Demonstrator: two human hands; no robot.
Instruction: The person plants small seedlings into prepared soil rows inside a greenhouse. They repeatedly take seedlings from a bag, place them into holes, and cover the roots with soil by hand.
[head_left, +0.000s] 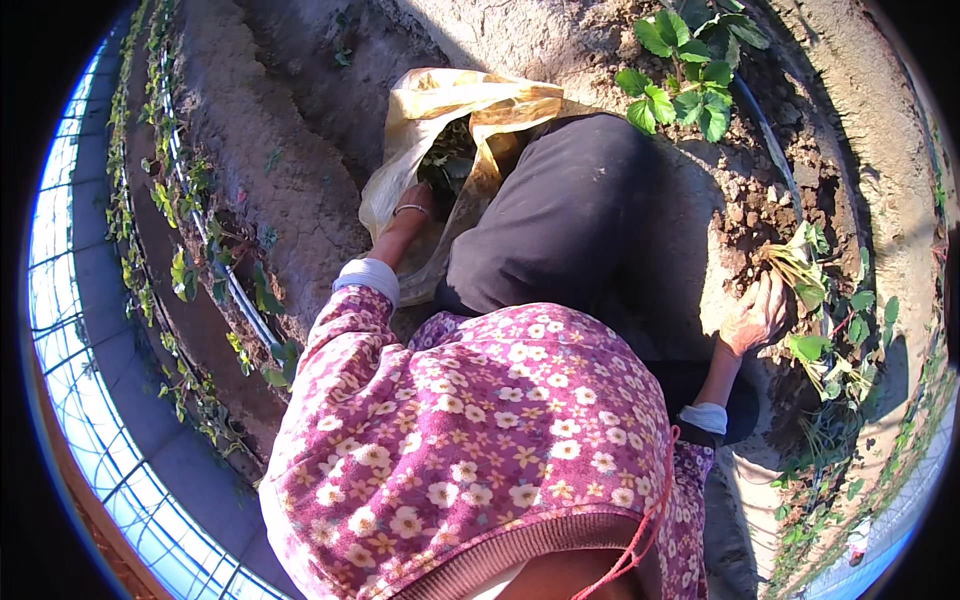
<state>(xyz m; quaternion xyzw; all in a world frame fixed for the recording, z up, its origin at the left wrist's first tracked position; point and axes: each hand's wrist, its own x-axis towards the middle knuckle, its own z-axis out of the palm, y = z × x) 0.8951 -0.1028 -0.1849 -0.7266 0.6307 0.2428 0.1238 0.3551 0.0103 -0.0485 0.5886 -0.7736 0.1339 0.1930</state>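
Observation:
My left hand (417, 196) reaches into the mouth of a thin, yellowish plastic bag (405, 161). Its fingers are hidden among dark green leafy plants (450, 150) inside the bag. On the right, my right hand (754, 313) is down at the soil, its fingers bent against the pale stems of a small strawberry plant (793, 262). Whether the fingers close around those stems is hard to see. Loose brown clods (750, 217) and a dug hollow lie just above this hand. More limp, leafy plants (836, 367) are beside it.
A larger strawberry plant (694, 75) grows at the upper right, next to a drip irrigation hose (772, 142). Another hose (244, 300) runs along a planted row on the left. My bent knee (600, 161) is beside the bag. A gridded, translucent wall (82, 420) curves along the left edge.

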